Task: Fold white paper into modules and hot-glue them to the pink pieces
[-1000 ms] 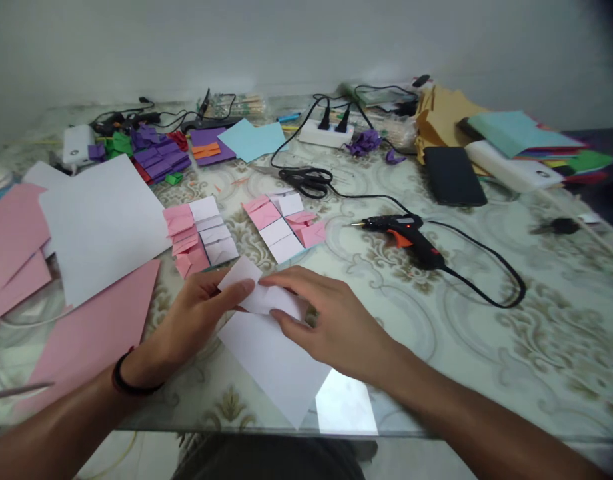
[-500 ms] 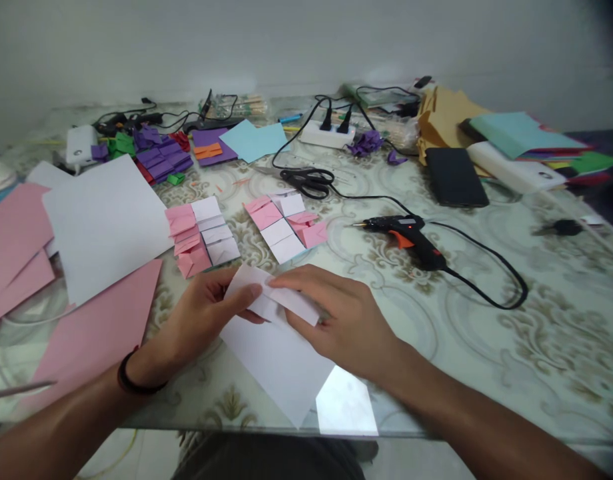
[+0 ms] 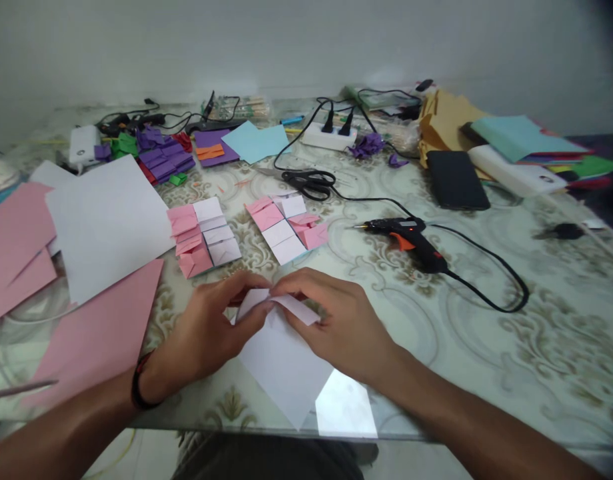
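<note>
At the far left of the table (image 3: 486, 347), pink sheets (image 3: 16, 243) lie flat, partly under a large white sheet (image 3: 109, 223). Another pink sheet (image 3: 94, 333) lies nearer the table's front edge. Behind them sits a heap of purple folded pieces (image 3: 161, 160). Right of the large white sheet are two sets of folded pink and white squares, one (image 3: 201, 237) just beyond the left hand and the other (image 3: 286, 227) just beyond where the fingertips meet.

The left hand (image 3: 211, 330) is closed in a pinch on the left end of a white paper strip (image 3: 299, 309). The strip sits near the front edge, about mid-table. Its long axis runs left to right across the person's front and dips slightly toward the right. It is creased into a low peak in the middle, where both hands' fingertips meet. Its right end sticks out past the right fingers and points right, slightly toward the person.

Under the strip lies a flat white sheet (image 3: 284, 363), with one corner pointing at the front edge. The right hand (image 3: 341, 327) grips the strip at the crease, fingers curled over its right half.

Further right and back lie black scissors (image 3: 309, 181). A black and orange glue gun (image 3: 406, 235) has its nozzle pointing left. A dark phone (image 3: 456, 180) lies beside a stack of coloured paper (image 3: 526, 140).
</note>
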`<state>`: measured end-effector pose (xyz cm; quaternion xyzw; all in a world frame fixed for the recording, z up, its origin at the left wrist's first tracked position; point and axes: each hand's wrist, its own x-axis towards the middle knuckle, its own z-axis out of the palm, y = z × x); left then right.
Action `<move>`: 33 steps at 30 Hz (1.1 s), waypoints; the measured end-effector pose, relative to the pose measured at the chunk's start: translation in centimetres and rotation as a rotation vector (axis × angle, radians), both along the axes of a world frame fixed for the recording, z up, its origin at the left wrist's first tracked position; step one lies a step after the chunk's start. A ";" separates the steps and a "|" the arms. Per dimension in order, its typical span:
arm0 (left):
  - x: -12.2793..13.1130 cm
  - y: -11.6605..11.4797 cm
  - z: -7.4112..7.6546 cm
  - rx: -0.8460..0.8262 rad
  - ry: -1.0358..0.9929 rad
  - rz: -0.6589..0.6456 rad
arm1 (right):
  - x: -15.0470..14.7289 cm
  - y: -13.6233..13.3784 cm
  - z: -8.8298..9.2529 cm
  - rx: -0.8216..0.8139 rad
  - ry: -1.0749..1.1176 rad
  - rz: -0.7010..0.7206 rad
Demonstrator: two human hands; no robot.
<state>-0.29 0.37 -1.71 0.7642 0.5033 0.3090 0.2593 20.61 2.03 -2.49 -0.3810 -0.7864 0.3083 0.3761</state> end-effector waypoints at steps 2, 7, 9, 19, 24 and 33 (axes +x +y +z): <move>0.1 0.0 0.0 0.042 0.004 -0.005 | -0.1 -0.1 0.0 -0.045 -0.023 -0.026; 0.2 -0.1 -0.2 0.093 -0.004 0.037 | -0.2 -0.2 0.1 -0.157 -0.017 -0.093; 0.1 -0.2 -0.2 0.072 0.007 0.071 | -0.3 -0.2 0.1 -0.168 -0.002 -0.083; 0.2 0.7 -0.2 -0.301 0.049 0.098 | -0.3 -0.1 -0.4 -0.098 -0.037 -0.162; 0.0 1.3 0.2 -0.444 -0.096 0.157 | 0.2 0.0 -0.5 0.101 -0.110 -0.044; 0.2 1.4 0.2 -0.394 -0.118 0.167 | -0.2 0.0 -1.2 0.147 -0.282 0.079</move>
